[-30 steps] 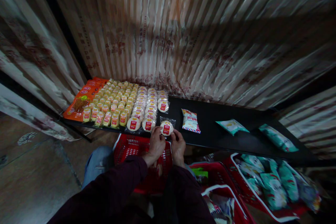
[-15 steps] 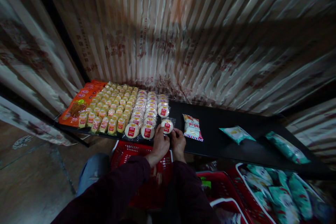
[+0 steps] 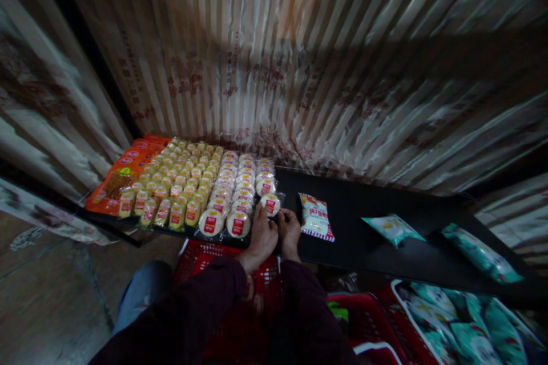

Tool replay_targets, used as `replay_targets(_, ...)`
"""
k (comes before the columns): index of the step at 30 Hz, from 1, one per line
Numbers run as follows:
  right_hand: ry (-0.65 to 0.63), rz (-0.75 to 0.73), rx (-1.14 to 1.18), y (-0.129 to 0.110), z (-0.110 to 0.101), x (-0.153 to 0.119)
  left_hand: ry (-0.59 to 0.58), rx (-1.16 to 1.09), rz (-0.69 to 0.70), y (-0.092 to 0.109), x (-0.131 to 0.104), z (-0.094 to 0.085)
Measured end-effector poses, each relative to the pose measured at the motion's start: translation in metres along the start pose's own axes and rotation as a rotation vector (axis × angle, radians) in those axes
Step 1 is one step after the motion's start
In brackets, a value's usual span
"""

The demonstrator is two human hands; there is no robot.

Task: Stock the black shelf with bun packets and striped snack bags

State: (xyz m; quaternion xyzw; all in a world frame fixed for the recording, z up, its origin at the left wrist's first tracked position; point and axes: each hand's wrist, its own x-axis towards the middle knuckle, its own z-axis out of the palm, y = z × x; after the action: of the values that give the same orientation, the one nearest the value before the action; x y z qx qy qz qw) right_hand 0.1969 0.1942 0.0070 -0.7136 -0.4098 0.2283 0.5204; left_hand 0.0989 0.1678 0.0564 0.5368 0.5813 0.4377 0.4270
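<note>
A clear-wrapped round white cracker [image 3: 270, 204] with a red label is held low over the black shelf, at the front of the third row of crackers. My left hand [image 3: 262, 236] has its fingers closed on the near left edge of it. With fingers bent in a pinch, my right hand [image 3: 290, 231] grips the wrapper's right corner. Just behind lies another wrapped cracker [image 3: 265, 185] of the same row. Left of my hands, two more rows of wrapped crackers [image 3: 238, 224] overlap from front to back.
Yellow packaged cakes [image 3: 177, 214] and an orange bag [image 3: 117, 181] fill the shelf's left end. Rightward on the black shelf [image 3: 342, 239] lie a white-and-red snack bag [image 3: 315, 217] and two teal bags [image 3: 393, 228]. Red baskets [image 3: 205, 251] stand below, one holding teal bags. Printed sheeting hangs behind.
The held cracker has moved slightly back towards the one behind it, both hands following. The view has shifted a little, so the shelf sits lower.
</note>
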Motion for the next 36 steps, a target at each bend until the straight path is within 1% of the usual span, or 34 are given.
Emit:
replay_targets(3, -0.005, -0.018, -0.007, -0.002, 0.004, 0.005, -0.014, 0.026, -0.012, -0.002, 0.003, 0.003)
replay_targets(9, -0.059, -0.032, -0.049, -0.003, 0.01, 0.014, -0.029, 0.067, -0.005, -0.008, 0.008, 0.008)
replay_targets(13, -0.084, -0.087, -0.061, 0.0, 0.014, 0.021, -0.032, 0.07, 0.017, -0.013, 0.011, 0.009)
replay_targets(19, -0.071, -0.177, -0.137, 0.004, 0.018, 0.03, -0.087, 0.09, 0.002, -0.018, 0.015, 0.011)
replay_targets(23, -0.046, -0.208, -0.153, 0.004, 0.021, 0.036, -0.094, 0.065, -0.012, -0.021, 0.015, 0.013)
replay_targets(25, -0.027, -0.193, -0.107, 0.004, 0.022, 0.039, -0.088, 0.045, -0.015, -0.022, 0.015, 0.014)
replay_targets(27, -0.028, -0.139, -0.046, 0.003, 0.024, 0.043, -0.084, 0.06, -0.01, -0.024, 0.015, 0.015)
replay_targets(31, -0.093, -0.031, 0.066, -0.002, 0.032, 0.055, -0.075, 0.091, -0.002, -0.027, 0.014, 0.018)
replay_targets(36, -0.173, -0.028, 0.154, -0.006, 0.046, 0.069, -0.064, 0.03, 0.001, -0.029, 0.014, 0.019)
